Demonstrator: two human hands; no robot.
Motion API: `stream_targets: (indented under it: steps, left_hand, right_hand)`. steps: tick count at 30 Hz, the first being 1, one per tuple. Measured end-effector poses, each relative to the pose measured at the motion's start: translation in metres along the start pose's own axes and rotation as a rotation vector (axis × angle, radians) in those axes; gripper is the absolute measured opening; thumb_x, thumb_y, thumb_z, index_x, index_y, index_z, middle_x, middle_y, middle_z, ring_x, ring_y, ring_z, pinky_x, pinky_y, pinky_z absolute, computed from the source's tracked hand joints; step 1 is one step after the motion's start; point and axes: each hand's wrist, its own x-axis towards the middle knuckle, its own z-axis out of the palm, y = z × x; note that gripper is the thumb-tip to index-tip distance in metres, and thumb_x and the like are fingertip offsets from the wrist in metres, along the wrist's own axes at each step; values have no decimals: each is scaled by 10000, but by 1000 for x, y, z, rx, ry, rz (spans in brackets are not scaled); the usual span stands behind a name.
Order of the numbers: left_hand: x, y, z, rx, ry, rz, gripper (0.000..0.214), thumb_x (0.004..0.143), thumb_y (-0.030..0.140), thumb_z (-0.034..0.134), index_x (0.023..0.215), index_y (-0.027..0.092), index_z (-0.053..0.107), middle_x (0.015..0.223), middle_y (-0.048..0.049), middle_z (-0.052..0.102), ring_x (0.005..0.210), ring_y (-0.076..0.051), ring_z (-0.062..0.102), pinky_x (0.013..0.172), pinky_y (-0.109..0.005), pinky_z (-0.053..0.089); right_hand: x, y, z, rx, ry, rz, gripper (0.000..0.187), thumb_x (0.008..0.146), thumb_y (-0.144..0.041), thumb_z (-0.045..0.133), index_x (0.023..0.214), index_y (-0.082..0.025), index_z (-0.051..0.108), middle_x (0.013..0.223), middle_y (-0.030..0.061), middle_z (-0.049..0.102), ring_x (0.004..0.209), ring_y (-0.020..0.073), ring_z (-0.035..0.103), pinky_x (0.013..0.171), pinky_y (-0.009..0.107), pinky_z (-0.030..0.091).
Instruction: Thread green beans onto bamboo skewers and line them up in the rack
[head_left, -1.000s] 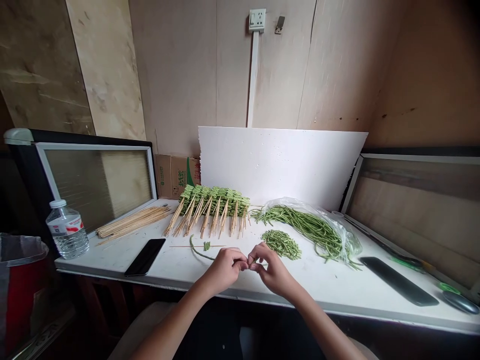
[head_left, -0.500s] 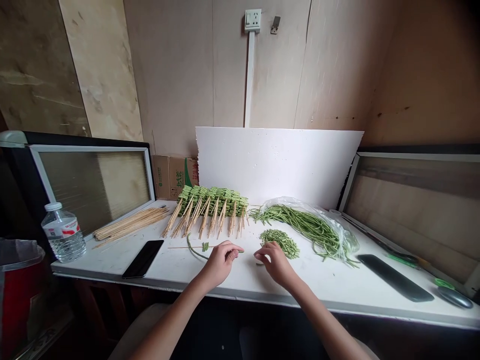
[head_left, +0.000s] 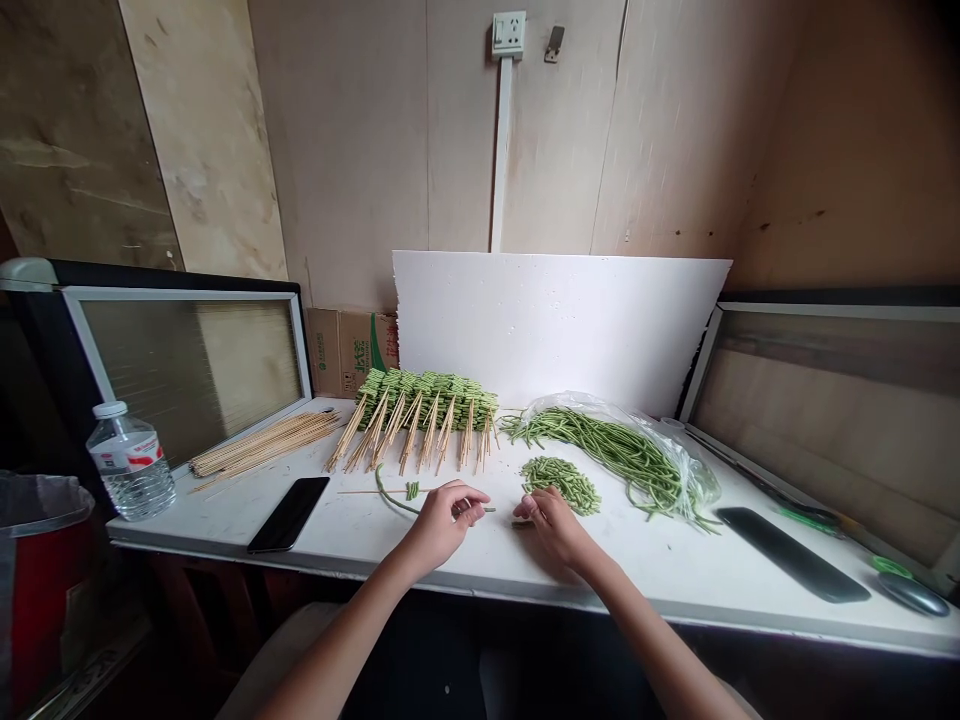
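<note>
My left hand (head_left: 441, 517) rests on the white table (head_left: 480, 560) with its fingers pinched on a thin green bean piece (head_left: 486, 509) that sticks out to the right. A little apart from it, my right hand (head_left: 553, 527) lies curled on the table, fingertips closed on a short bean piece (head_left: 522, 522). Just beyond my left hand lie a long curved bean (head_left: 388, 497) and a skewer with one folded bean on it (head_left: 411, 490). A small pile of cut beans (head_left: 562, 484) sits just past my right hand.
Finished bean skewers (head_left: 427, 402) are stacked at the back, with bare skewers (head_left: 262, 441) to their left. Long beans on a plastic bag (head_left: 626, 452) lie at the right. A phone (head_left: 289, 513), a water bottle (head_left: 129, 476), a black flat object (head_left: 791, 555) and a foam board (head_left: 555, 320) surround the area.
My hands were joined at the fingertips a second ago. They have since drawn apart and settled onto the table, each keeping a piece pinched.
</note>
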Motion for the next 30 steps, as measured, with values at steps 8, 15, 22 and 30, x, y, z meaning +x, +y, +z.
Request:
stream_targets:
  steps: [8, 15, 22, 30]
  left_hand:
    - [-1, 7, 3, -166, -6, -117, 339, 789, 405, 832, 1017, 168, 750, 828, -62, 750, 771, -210, 727, 785, -351, 578]
    - [-1, 1, 1, -108, -38, -92, 294, 859, 404, 762, 1031, 166, 783, 842, -78, 768, 761, -218, 736, 773, -355, 580]
    - [-2, 0, 4, -57, -37, -19, 206, 890, 342, 715, 941, 169, 814, 819, -69, 766, 714, -202, 712, 756, -335, 569]
    - [-5, 9, 7, -3, -81, 77, 183, 860, 157, 669, 738, 176, 804, 690, -42, 719, 630, -160, 634, 661, -278, 516]
  right_hand:
    - [-2, -59, -12, 374, -46, -39, 417, 953, -581, 630, 1137, -238, 778, 1043, 97, 789, 925, 256, 708, 741, 346, 544]
    - [-1, -60, -11, 377, 104, 17, 329, 932, -530, 672, 950, -229, 804, 990, 94, 794, 796, 233, 693, 689, 345, 544]
    - [-3, -67, -9, 267, 74, -136, 259, 929, -507, 707, 948, -261, 783, 892, 67, 754, 872, 238, 645, 711, 335, 490]
    - [-5, -68, -1, 362, 63, -156, 206, 941, -398, 699, 816, -240, 741, 815, 54, 701, 854, 235, 598, 761, 346, 469]
